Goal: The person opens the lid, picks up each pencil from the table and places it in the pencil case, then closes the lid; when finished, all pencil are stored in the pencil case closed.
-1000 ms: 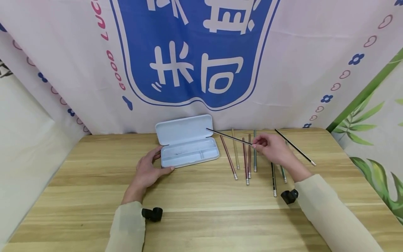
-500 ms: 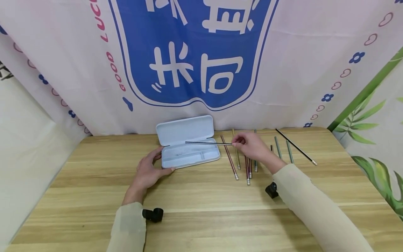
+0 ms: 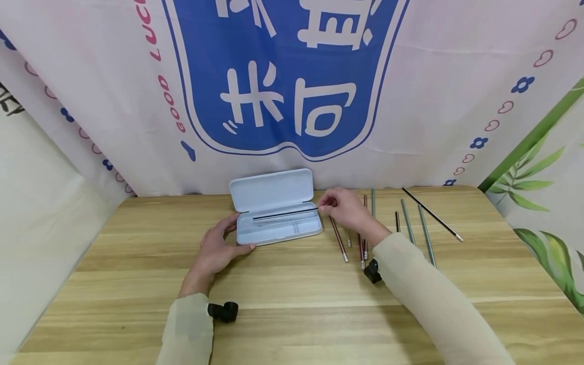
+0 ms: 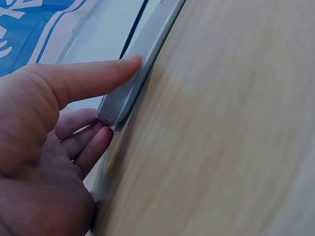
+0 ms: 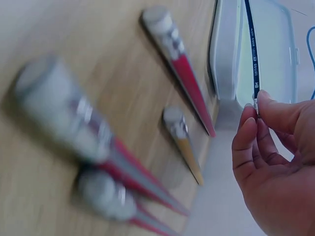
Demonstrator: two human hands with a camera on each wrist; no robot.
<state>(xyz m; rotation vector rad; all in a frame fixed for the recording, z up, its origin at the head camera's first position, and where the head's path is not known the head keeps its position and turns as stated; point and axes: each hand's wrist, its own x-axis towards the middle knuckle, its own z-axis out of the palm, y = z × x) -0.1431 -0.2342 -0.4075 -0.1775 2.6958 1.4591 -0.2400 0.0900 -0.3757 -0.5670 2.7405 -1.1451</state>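
A pale blue pencil case [image 3: 266,235] lies on the table with its lid raised towards the cloth behind. My left hand [image 3: 218,249] grips the case's near left corner; in the left wrist view the thumb lies along the front wall [image 4: 155,37] and the fingertips touch the end. With thumb and fingertips, my right hand [image 3: 348,209] pinches a black pencil [image 3: 284,214] by its eraser end. The pencil slants over the case's long rear compartment, its far end to the left; whether it touches the bottom I cannot tell. HB lettering shows on the pencil [image 5: 254,59] in the right wrist view.
Right of the case lie dark red pencils [image 3: 338,238] and a yellow pencil [image 5: 184,147], partly behind my right hand. Farther right are several green pencils [image 3: 426,235] and black pencils [image 3: 432,214]. A printed cloth [image 3: 424,111] hangs along the table's back edge.
My right hand has carried the black pencil leftwards and lower, from above the loose pencils to over the case. The left hand has stayed at the case's corner.
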